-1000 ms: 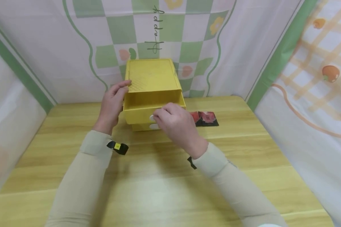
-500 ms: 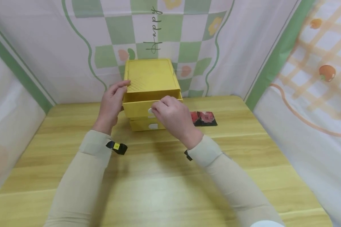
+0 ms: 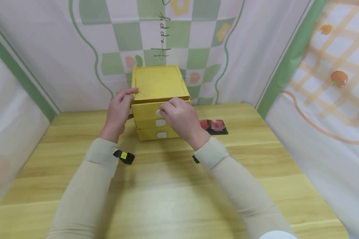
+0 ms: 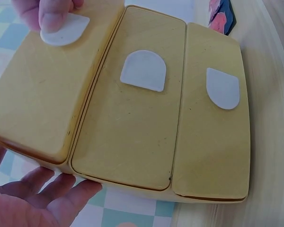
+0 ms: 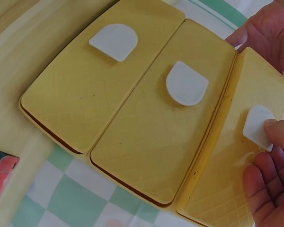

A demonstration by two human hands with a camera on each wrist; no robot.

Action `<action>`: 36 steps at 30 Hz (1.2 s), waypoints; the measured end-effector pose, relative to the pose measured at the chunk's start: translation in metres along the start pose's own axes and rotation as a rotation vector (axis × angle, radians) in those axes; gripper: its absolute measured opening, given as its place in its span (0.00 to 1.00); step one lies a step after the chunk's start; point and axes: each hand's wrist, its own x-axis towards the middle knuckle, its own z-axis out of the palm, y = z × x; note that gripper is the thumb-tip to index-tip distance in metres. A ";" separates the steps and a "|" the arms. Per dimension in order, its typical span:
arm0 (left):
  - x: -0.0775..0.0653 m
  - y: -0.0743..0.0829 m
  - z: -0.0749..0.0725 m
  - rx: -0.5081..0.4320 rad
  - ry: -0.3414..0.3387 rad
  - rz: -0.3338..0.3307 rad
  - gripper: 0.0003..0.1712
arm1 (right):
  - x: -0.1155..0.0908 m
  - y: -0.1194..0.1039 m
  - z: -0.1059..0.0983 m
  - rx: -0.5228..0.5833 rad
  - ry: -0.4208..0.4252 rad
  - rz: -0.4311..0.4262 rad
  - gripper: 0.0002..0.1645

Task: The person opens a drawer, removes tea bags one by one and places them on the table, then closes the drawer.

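A yellow drawer cabinet [image 3: 160, 81] with three drawers stands at the back of the table. Its top drawer [image 3: 145, 112] sticks out slightly, with a thin dark gap under the cabinet's top. My right hand [image 3: 180, 118] pinches the white handle [image 5: 257, 125] of that drawer between thumb and curled fingers. Along the cabinet's left side lies my left hand [image 3: 118, 111], fingers extended, a fingertip at the top edge. In the left wrist view, the middle drawer [image 4: 132, 127] and bottom drawer [image 4: 210, 146] sit flush, each with a white rounded handle.
A flat red-and-black packet [image 3: 217, 126] lies on the wooden table [image 3: 167, 199] right of the cabinet, partly behind my right hand. Behind the cabinet hangs a green-and-white checked cloth [image 3: 176, 36]. More printed cloth [image 3: 326, 109] borders the right side.
The top drawer has slid back from well out to nearly closed, my right hand moving inward with its handle. My left hand has stayed at the cabinet's side.
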 end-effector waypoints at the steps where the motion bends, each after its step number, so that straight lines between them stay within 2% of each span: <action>1: 0.000 0.000 0.000 -0.001 -0.002 0.000 0.22 | 0.001 0.000 0.001 -0.001 -0.004 0.002 0.10; 12: 0.002 -0.001 0.001 -0.007 0.003 0.027 0.21 | 0.006 0.008 0.009 -0.011 0.024 0.045 0.10; 28: 0.002 -0.003 0.001 0.044 0.009 0.056 0.21 | 0.003 0.009 0.011 0.033 0.035 0.078 0.10; 33: 0.001 -0.006 0.000 0.058 0.015 0.062 0.21 | -0.003 0.006 0.013 0.039 0.098 0.092 0.10; 36: 0.000 -0.006 -0.002 0.065 0.026 0.070 0.22 | -0.009 0.002 0.016 0.015 0.130 0.061 0.09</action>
